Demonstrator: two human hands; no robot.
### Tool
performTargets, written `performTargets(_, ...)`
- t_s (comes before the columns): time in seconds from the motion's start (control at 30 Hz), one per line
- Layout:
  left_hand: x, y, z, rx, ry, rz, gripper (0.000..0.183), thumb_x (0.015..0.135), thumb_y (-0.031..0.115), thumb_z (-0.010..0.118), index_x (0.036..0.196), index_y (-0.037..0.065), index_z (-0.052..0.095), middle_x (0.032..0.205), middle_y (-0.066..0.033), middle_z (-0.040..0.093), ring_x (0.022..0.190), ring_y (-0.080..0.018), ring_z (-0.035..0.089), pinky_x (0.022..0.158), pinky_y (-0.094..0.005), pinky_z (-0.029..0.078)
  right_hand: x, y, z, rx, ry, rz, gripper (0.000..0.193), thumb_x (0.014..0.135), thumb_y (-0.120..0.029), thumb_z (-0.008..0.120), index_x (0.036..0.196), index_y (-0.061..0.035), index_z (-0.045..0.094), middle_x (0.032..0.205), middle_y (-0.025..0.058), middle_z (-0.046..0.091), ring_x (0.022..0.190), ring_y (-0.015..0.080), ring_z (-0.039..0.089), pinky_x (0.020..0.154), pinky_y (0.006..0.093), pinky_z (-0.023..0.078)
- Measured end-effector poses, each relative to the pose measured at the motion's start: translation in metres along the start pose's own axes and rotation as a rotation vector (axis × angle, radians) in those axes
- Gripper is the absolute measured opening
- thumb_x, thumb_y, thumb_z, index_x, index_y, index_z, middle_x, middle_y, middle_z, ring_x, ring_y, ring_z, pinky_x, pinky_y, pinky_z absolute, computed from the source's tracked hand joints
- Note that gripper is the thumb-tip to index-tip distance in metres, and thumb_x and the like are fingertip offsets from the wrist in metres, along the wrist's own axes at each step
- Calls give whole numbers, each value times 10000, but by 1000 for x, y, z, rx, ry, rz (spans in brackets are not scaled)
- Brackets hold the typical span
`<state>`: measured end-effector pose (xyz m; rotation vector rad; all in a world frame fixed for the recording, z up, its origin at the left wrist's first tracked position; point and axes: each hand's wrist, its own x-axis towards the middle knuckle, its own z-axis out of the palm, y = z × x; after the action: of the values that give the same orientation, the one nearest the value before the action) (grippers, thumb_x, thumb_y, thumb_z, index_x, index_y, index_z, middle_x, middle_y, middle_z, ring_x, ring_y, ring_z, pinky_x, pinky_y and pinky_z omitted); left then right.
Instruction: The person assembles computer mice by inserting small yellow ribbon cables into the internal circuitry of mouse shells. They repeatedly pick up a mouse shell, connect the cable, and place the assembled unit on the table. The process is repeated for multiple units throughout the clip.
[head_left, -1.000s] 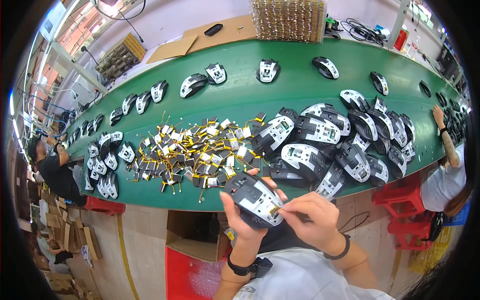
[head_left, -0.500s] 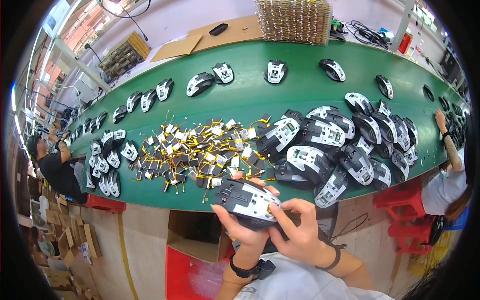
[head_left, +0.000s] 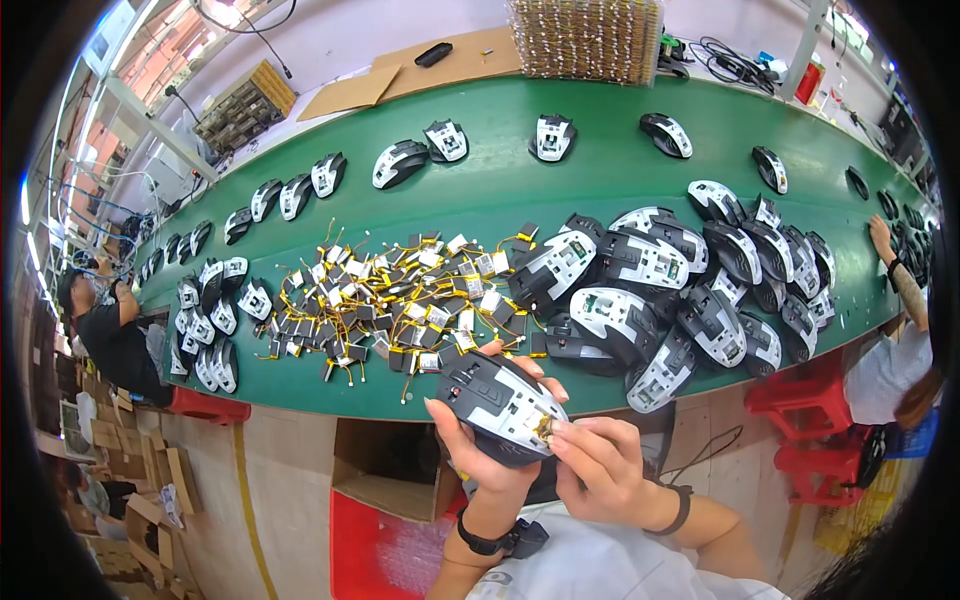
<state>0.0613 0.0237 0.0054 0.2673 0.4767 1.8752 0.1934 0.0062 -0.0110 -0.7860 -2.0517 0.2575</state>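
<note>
My left hand (head_left: pixel 490 478) is closed around a black-and-white computer mouse (head_left: pixel 497 398), tilted above the table's near edge. The mouse's top is uncovered, so the white inner frame and its openings show. At its near right end, a small yellow piece with wires (head_left: pixel 544 427) sits in an opening; it resembles the yellow-taped ends of the batteries. My right hand (head_left: pixel 605 465) has thumb and forefinger pinched together at this piece. The fingertips hide what exactly they grip. Just beyond the mouse lies a heap of small wired batteries (head_left: pixel 400 300), grey and silver with yellow tape.
A pile of similar mice (head_left: pixel 655 260) lies to the right, a smaller pile (head_left: pixel 210 320) to the left. A spaced row of mice (head_left: pixel 553 138) runs along the green table (head_left: pixel 600 185). Co-workers (head_left: pixel 110 325) sit at both ends. Below stand a cardboard box (head_left: pixel 385 490) and a red bin (head_left: pixel 350 555).
My right fingers have drawn together and shifted slightly at the mouse's near right end. The mouse has moved a little rightward and turned slightly in my left hand.
</note>
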Motion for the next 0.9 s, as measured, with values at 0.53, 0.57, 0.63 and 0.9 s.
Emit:
performTargets(0.53,3,5,-16,-140,-91,-324,801,938,713,296,1307,22,462,1021,-186,608,844,-364,610,727,-429,520,3,5,0,160,80,-20,458,601,75,607,1020,-98,669,1103,27,666,881,237,550,757,331,450)
performTargets(0.57,3,5,-17,-145,-94,-324,799,939,711,295,1304,22,465,1021,-186,609,844,-365,612,725,-428,521,2,6,-1,128,67,-15,456,607,62,617,1029,-101,679,1115,17,669,882,227,553,758,332,447)
performTargets(0.63,2,4,-13,-92,-69,-274,782,947,697,298,1302,21,469,1016,-192,607,826,-363,608,707,-424,522,3,6,-7,63,43,1,452,621,36,637,1046,-107,697,1139,-4,676,883,206,559,760,335,442)
performTargets(0.9,1,-3,-14,-55,-68,-285,763,946,699,299,1317,49,447,1040,-188,596,866,-372,619,714,-426,527,14,3,-2,36,80,128,417,602,57,619,982,-101,684,1044,5,663,859,225,543,747,337,434)
